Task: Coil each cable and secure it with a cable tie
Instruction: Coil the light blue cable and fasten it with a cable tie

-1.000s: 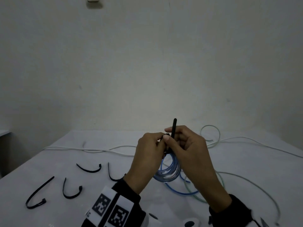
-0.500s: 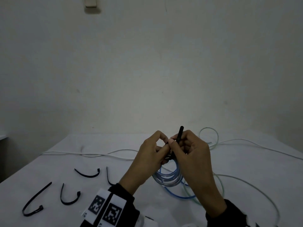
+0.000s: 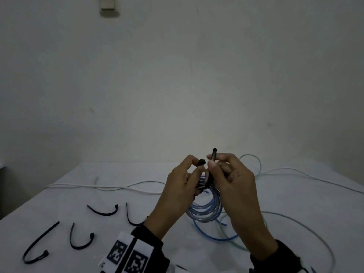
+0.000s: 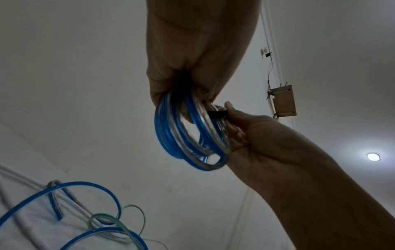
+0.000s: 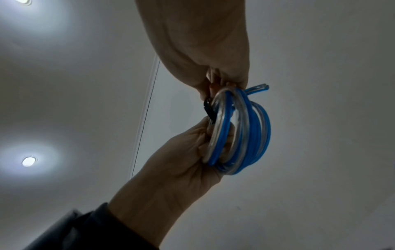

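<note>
A coil of blue and clear cable (image 3: 206, 210) hangs between my two hands above the table. A black cable tie (image 3: 208, 182) loops through its top. My left hand (image 3: 199, 165) pinches the tie's head (image 3: 201, 162) with thumb and forefinger, and its lower fingers reach through the coil (image 5: 239, 132). My right hand (image 3: 213, 161) pinches the tie's tail (image 3: 214, 152), which sticks up past the fingers. In the left wrist view the tie (image 4: 217, 114) crosses the coil (image 4: 188, 132) between both hands. The two tie ends stand a little apart.
Several spare black cable ties (image 3: 80, 241) lie on the white table (image 3: 59, 203) at the left. A loose blue cable (image 3: 208, 234), a pale green one (image 3: 251, 157) and long white cables (image 3: 118, 187) trail over the middle and right.
The hands, pressed together a second ago, have parted slightly. The left hand now holds the tie's head clear of the tail. The coil stays hanging between them.
</note>
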